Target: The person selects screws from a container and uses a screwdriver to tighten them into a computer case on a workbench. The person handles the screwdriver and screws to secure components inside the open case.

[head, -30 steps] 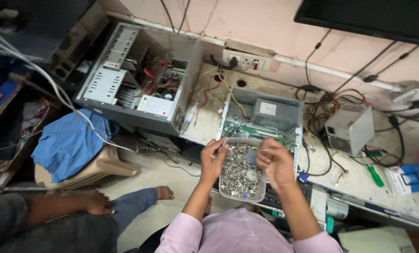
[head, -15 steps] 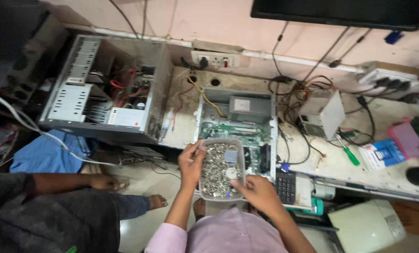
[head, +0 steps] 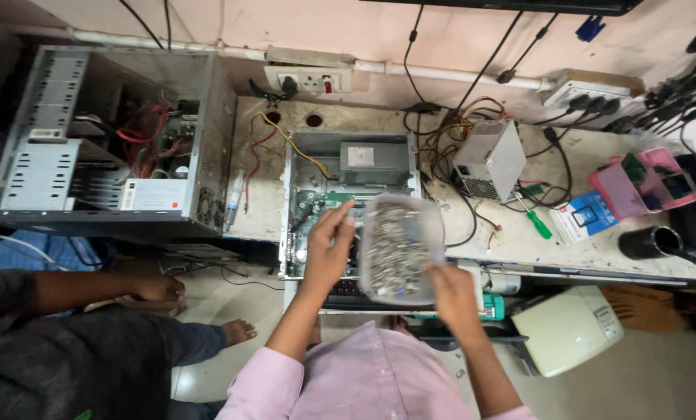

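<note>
I hold a clear plastic tub [head: 398, 249] filled with small metal screws above the front of an open desktop computer case [head: 348, 167] that lies on the workbench. My left hand [head: 328, 250] grips the tub's left rim with the fingers pointing up. My right hand [head: 450, 292] holds its lower right corner from beneath. The tub hides part of the green circuit board inside the case. My pink sleeves fill the bottom of the view.
A large open tower case [head: 106, 140] lies at the left. On the bench sit a grey power supply [head: 492, 159] with tangled wires, a green screwdriver [head: 538, 224], a pink box [head: 636, 183] and a black cylinder [head: 655, 243]. Another person [head: 68, 342] sits at lower left.
The tub has shifted slightly right and tilted over the desktop case. My right hand slid down to its lower corner. The view has swung, and the bench now sits more level.
</note>
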